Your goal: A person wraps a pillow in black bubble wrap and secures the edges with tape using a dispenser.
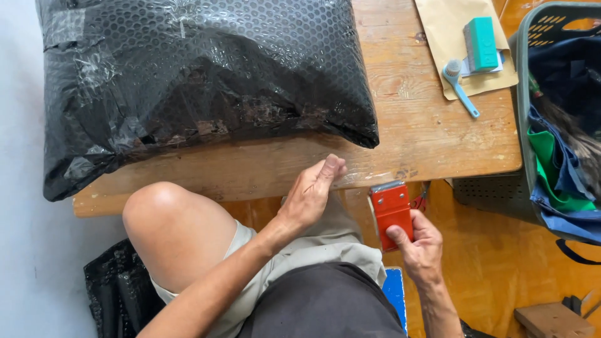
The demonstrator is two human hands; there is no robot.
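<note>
You've got one big pkg: a bulky, pillow-shaped parcel [200,87] wrapped in black bubble wrap w/ clear tape strips, lying across the left and middle of the wooden table [432,144], its lower edge torn so brown stuff shows through. At the table's far right corner lies a flat tan paper envelope [441,37], rectangular, w/ small items resting on it. No screens or signs in view.

Worn wooden table [263,166], orange wood floor [494,263]
</note>
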